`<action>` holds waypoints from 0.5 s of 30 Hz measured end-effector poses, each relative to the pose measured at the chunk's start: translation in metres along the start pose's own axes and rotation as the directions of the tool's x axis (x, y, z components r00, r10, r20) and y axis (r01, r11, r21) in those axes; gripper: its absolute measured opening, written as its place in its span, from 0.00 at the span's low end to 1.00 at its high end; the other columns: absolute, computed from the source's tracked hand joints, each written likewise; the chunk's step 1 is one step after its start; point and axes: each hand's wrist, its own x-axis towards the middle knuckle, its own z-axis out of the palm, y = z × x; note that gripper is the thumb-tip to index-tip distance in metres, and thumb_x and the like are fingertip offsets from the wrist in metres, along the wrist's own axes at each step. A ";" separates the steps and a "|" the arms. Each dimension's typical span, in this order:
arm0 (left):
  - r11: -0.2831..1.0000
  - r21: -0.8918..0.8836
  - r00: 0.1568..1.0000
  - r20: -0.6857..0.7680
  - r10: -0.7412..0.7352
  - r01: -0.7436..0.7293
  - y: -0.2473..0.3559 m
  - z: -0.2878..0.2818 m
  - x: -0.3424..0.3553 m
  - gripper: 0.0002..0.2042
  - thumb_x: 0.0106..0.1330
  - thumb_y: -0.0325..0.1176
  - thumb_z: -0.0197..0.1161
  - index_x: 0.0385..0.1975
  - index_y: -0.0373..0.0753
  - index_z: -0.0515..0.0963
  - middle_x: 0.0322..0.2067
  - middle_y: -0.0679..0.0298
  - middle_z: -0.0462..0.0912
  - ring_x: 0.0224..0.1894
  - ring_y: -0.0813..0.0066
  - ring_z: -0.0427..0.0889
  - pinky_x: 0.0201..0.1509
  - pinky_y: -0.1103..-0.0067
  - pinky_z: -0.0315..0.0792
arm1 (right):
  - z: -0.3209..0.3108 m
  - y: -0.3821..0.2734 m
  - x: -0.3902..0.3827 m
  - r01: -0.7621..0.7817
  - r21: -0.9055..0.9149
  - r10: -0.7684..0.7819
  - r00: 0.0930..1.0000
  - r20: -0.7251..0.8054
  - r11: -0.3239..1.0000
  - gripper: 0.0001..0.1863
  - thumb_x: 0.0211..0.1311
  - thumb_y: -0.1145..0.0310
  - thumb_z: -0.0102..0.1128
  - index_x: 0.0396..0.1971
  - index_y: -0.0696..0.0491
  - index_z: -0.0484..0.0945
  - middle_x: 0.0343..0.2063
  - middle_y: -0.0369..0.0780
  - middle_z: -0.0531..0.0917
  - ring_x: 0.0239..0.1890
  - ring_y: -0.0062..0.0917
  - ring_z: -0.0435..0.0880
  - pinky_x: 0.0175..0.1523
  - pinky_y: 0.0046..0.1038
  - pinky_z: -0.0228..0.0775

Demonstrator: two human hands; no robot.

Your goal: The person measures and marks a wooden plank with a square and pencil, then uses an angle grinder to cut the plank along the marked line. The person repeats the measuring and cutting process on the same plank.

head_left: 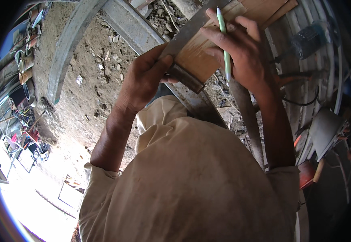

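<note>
My left hand (pixel 145 78) grips the near end of a carpenter's square, its thumb on top. The square's flat grey blade (pixel 189 30) lies along the left edge of a thin brown wooden board (pixel 207 60). Its short dark stock (pixel 186 78) sits across the board's near end. Over the board, my right hand (pixel 244 52) holds a slim light green pen (pixel 225 44) between its fingers, with the pointed end facing away from me. Part of the board is hidden under the right hand.
Metal beams (pixel 133 24) cross the rubble-strewn dirt ground (pixel 90 88). To the right are a clear bottle (pixel 310 40), corrugated sheeting (pixel 304 22) and a trowel-like tool with a wooden handle (pixel 319 170). Buckets (pixel 25 76) and clutter line the far left.
</note>
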 end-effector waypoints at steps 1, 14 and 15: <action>1.000 0.009 1.000 -0.003 -0.005 0.005 0.001 0.000 0.000 0.23 0.79 0.37 0.56 0.67 0.29 0.71 0.46 0.60 0.87 0.43 0.77 0.87 0.47 0.78 0.84 | 0.002 0.000 -0.003 -0.009 -0.021 0.009 1.000 -0.003 1.000 0.28 0.51 0.71 0.76 0.56 0.48 0.83 0.65 0.41 0.80 0.57 0.33 0.81 0.65 0.37 0.63; 0.996 -0.086 1.000 -0.015 -0.009 0.008 0.001 0.000 0.002 0.22 0.80 0.37 0.54 0.65 0.28 0.72 0.44 0.59 0.87 0.42 0.76 0.88 0.44 0.79 0.85 | 0.003 -0.003 0.000 -0.036 0.034 0.036 0.999 -0.006 0.999 0.30 0.52 0.71 0.75 0.59 0.49 0.81 0.65 0.43 0.80 0.58 0.29 0.83 0.67 0.37 0.60; 0.997 -0.075 1.000 -0.022 0.006 -0.007 0.000 0.001 0.001 0.22 0.80 0.37 0.54 0.65 0.28 0.72 0.44 0.59 0.87 0.42 0.76 0.88 0.43 0.79 0.85 | 0.002 -0.002 0.000 -0.024 0.027 0.024 1.000 -0.009 0.999 0.30 0.53 0.71 0.75 0.59 0.49 0.80 0.65 0.43 0.80 0.58 0.30 0.84 0.67 0.36 0.60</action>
